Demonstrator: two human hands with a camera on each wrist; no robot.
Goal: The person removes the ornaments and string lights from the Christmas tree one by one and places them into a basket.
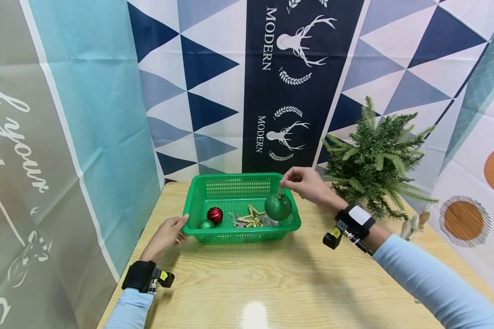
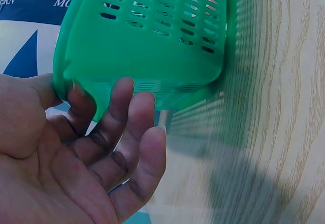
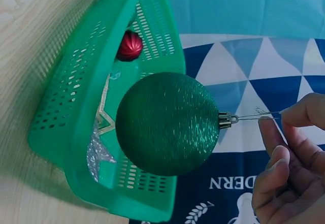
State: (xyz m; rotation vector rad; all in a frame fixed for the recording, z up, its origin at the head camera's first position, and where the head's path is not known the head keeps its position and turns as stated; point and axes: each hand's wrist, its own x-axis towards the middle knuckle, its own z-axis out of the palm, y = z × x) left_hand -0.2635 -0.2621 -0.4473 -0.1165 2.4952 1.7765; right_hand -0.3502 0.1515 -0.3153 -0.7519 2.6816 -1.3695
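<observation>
A green glittery Christmas bauble (image 1: 278,207) hangs by its thin string from my right hand (image 1: 306,183), whose thumb and forefinger pinch the loop. In the right wrist view the bauble (image 3: 167,124) shows its metal cap toward the fingers. It hangs over the right end of a green plastic basket (image 1: 238,231). My left hand (image 1: 164,236) grips the basket's left corner by the rim, its other fingers curled loosely below in the left wrist view. Inside the basket lie a red ridged bauble (image 1: 215,214), a smaller-looking green bauble (image 1: 206,224), a gold star (image 1: 251,216) and a silver glittery ornament (image 3: 97,155).
A small artificial fir tree (image 1: 376,160) stands on the wooden table (image 1: 230,278) to the right, beyond my right forearm. Patterned cloth (image 1: 214,82) hangs behind and along both sides of the table.
</observation>
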